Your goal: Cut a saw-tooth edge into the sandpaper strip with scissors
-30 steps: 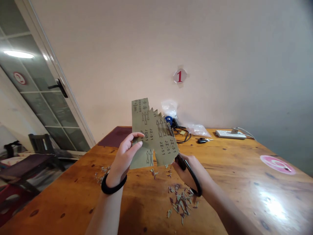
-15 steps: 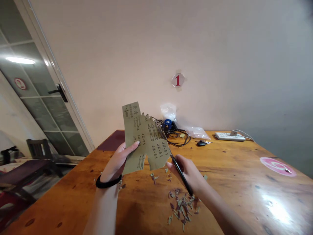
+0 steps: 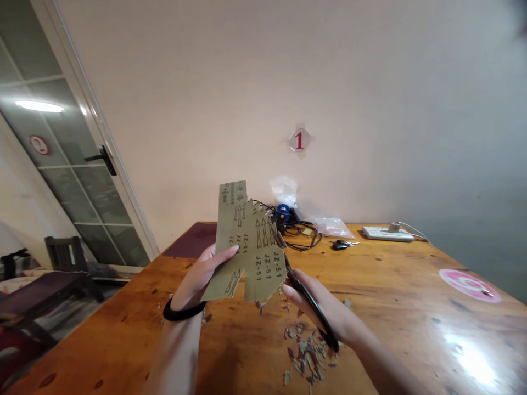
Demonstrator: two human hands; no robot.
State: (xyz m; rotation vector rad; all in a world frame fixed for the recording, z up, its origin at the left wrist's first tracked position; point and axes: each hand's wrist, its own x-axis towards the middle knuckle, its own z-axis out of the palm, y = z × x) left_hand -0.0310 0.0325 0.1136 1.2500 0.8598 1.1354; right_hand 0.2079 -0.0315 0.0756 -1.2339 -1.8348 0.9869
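Observation:
My left hand (image 3: pixel 201 271) holds up a greenish-brown sheet (image 3: pixel 247 247) printed with arrows and "JZ-51"; its top right edge is cut into a zigzag. A black band circles my left wrist. My right hand (image 3: pixel 319 307) grips black-handled scissors (image 3: pixel 307 299), whose blades reach up to the sheet's right edge. Below the hands, several small cut scraps (image 3: pixel 307 348) lie scattered on the wooden table (image 3: pixel 411 307).
At the table's far edge lie a tangle of black cables with a blue object (image 3: pixel 290 219), clear plastic bags (image 3: pixel 331 225), a black key fob (image 3: pixel 340 245) and a white power strip (image 3: pixel 387 234). A pink round sticker (image 3: pixel 469 284) sits at right. A glass door (image 3: pixel 69 164) and a chair (image 3: pixel 61 252) stand left.
The sheet has shifted slightly right and lower than half a second ago. My right hand has brought the scissors back up against the sheet's right edge.

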